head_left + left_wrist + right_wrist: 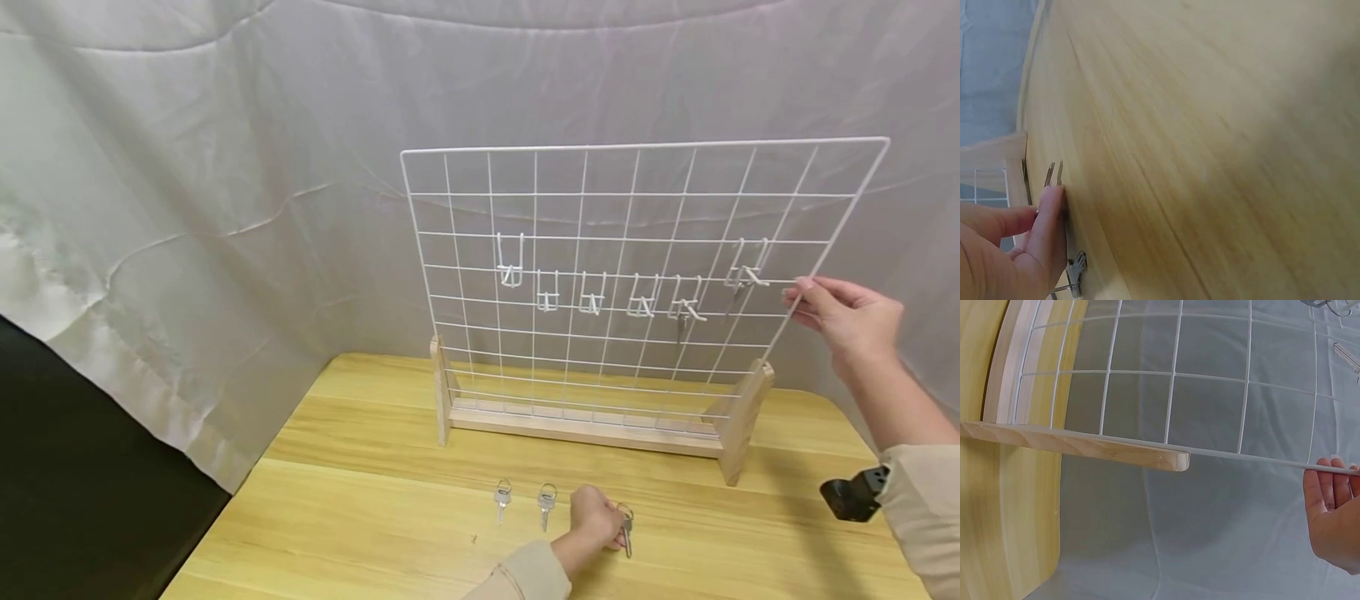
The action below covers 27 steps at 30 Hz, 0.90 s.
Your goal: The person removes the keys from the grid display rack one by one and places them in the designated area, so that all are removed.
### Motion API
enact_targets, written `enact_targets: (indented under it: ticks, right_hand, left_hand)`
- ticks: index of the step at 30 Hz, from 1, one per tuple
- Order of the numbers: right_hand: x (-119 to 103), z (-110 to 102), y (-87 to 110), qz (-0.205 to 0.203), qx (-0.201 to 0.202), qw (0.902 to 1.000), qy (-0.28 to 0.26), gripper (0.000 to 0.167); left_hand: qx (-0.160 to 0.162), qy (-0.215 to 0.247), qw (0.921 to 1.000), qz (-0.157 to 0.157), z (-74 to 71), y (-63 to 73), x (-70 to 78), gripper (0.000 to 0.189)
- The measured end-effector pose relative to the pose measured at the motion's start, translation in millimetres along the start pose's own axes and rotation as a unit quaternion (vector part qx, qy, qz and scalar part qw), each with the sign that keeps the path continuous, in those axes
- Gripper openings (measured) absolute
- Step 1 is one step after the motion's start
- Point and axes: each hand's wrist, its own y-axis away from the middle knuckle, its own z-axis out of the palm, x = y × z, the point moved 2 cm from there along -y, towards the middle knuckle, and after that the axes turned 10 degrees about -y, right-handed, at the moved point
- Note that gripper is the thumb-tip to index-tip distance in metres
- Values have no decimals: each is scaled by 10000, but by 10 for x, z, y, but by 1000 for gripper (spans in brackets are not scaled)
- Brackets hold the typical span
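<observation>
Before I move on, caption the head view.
Left hand pinches a silver metal key; right hand grips a white wire grid panel.

The table is yellow wood, streaked lengthwise with darker, brownish grain. The rack is white, its wires crossing in a grid pattern, and the hooks are white too. Its stand is paler, pinkish-beige wood. The keys are silver. The curtain is plain grey, whitish toward the left. The sleeves are beige; the wrist camera is black.
</observation>
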Motion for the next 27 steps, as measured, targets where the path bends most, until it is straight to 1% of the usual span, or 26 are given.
enact_targets:
  ticks: [4,7,12,17,20,24,27]
  right_hand:
    - [9,1,7,-50,32,9999,-111,11]
    - [10,-3,7,-50,62,9999,-105,11]
    - [3,-1,6,-30,79,10000,-16,10]
    - [-1,11,3,-21,36,10000,-60,10]
    - [0,10,3,7,-5,9999,-104,10]
    - [7,4,3,8,-32,9998,-172,10]
    - [15,1,2,-40,-40,9997,-250,10]
  left_hand:
    - [71,-213,9997,-59,-1,-6,7,22]
    - [104,-376,9992,-21,-8,-21,-3,24]
    - [58,-410,9991,53,-9,-42,-35,27]
    - [-21,-463,9988,154,-7,-50,-48,31]
    - [-26,-766,9966,312,-15,-52,-44,35]
    - [95,-1377,9888,569,-35,-60,-31,41]
    - [163,-1618,9843,684,-45,-64,-13,40]
